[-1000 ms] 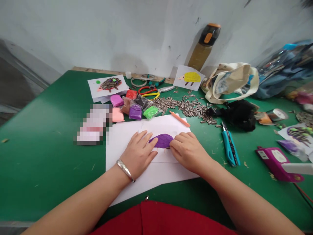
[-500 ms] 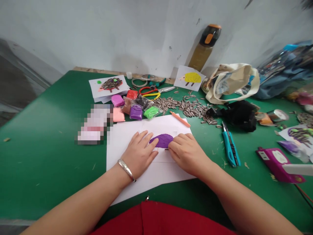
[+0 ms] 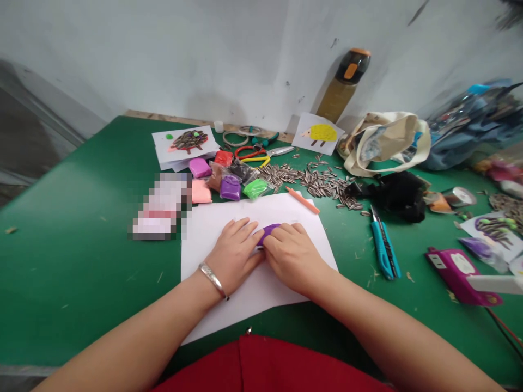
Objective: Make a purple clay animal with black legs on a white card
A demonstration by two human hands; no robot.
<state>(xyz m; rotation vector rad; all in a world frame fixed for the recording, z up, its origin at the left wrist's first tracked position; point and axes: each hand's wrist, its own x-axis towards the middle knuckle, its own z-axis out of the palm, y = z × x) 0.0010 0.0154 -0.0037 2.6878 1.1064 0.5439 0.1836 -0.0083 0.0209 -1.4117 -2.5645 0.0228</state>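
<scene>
A flat purple clay shape (image 3: 268, 233) lies on white paper (image 3: 212, 310) in front of me, mostly covered by my hands. My left hand (image 3: 235, 253) rests flat on the paper with its fingers apart, the fingertips at the left end of the clay; a silver bangle circles that wrist. Curled over the right part of the clay is my right hand (image 3: 292, 256), fingers bent together and tips pointing down at its lower edge. Whatever those fingertips pinch is hidden. An orange pen (image 3: 302, 200) lies across the paper's upper right edge.
Bagged clay packets (image 3: 230, 188) sit behind the paper, beside sunflower seeds (image 3: 322, 179) and scissors (image 3: 278, 151). A blurred-out phone-like object (image 3: 159, 207) is at left. A blue utility knife (image 3: 384, 245) and a magenta glue-gun-like device (image 3: 453, 275) lie right. A bottle (image 3: 341, 84) stands behind.
My right hand has moved left along the purple clay, now covering its right part and coming close to my left hand. My left hand stays on the paper. The view has shifted slightly.
</scene>
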